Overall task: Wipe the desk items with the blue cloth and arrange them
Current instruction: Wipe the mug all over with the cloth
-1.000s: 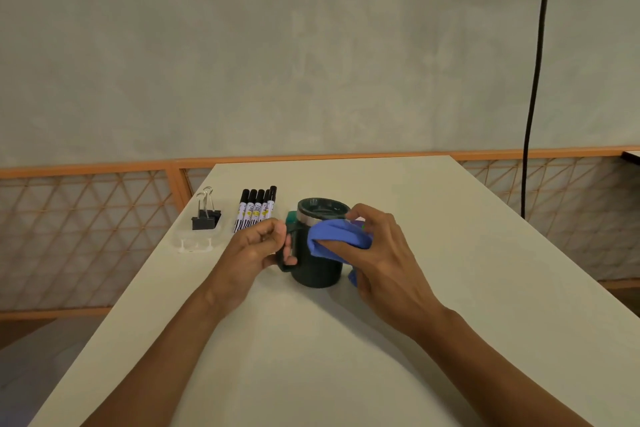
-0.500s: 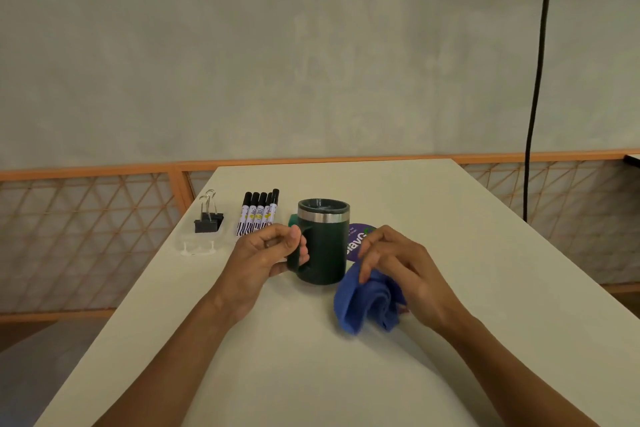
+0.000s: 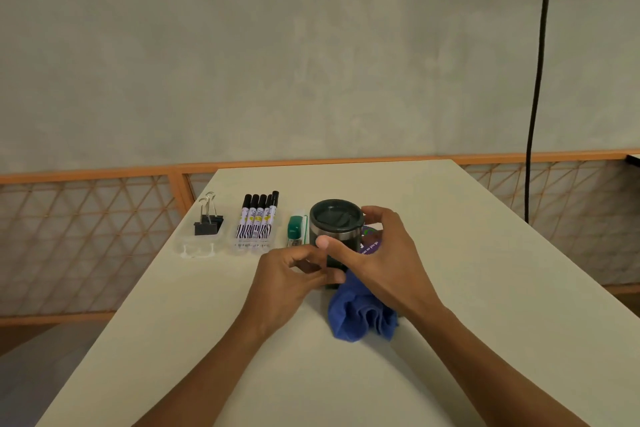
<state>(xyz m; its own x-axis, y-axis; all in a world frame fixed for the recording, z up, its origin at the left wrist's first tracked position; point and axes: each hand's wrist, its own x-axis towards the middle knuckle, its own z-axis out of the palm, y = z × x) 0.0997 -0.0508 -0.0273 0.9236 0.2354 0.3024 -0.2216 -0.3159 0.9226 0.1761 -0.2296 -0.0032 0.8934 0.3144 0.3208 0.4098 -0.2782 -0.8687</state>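
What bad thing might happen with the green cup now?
Both hands hold the mug: the right hand round its top, the left hand at its side. The blue cloth lies bunched right by its base, so a dragged mug might catch and tip. The green stapler sits close beside it and might get bumped.

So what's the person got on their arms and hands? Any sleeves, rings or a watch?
Nothing at all, as far as the picture shows. The left forearm and right forearm are uncovered right down to the bottom edge, so no sleeves are in view. The left hand and right hand wear no gloves, and I can see no rings, watch or bracelet.
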